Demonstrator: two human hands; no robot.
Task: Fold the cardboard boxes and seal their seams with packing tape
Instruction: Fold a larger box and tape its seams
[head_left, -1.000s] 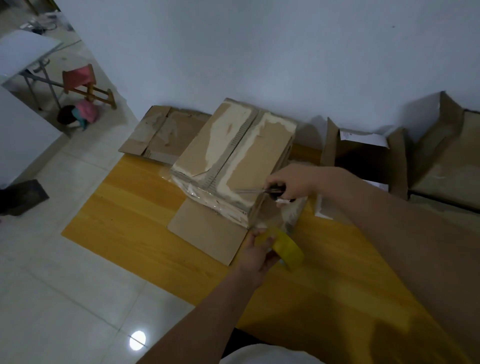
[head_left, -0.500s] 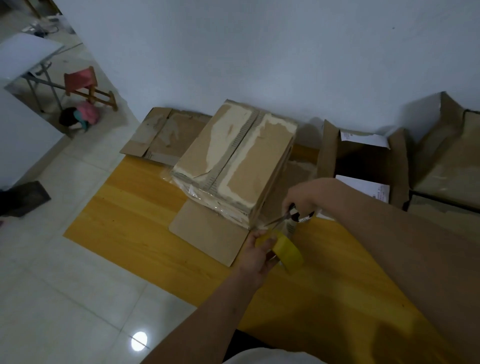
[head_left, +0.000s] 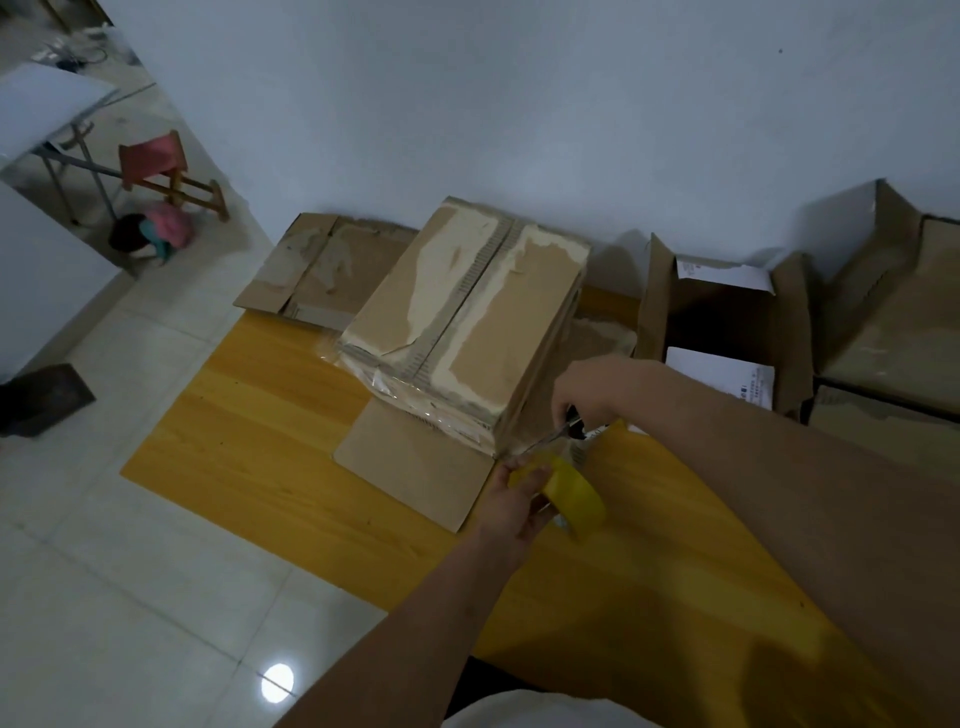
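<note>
A folded cardboard box (head_left: 467, 322) with torn, whitish top flaps stands on the yellow wooden table (head_left: 270, 467), one lower flap lying flat toward me. My left hand (head_left: 511, 506) grips a yellow roll of packing tape (head_left: 571, 493) just in front of the box's near right corner. A clear strip of tape runs from the roll up to that corner. My right hand (head_left: 587, 389) holds a pair of scissors (head_left: 561, 434) with dark handles, and the blades reach the strip between roll and box.
A flattened cardboard box (head_left: 322, 270) lies behind the folded one at the wall. An open box (head_left: 722, 322) with white papers stands to the right, more cardboard boxes (head_left: 893, 312) beyond it. Left of the table is tiled floor with a small red stool (head_left: 161, 171).
My right hand has come down from the box's side with the scissors to the tape strip by the roll. My left hand has kept the roll nearly in place.
</note>
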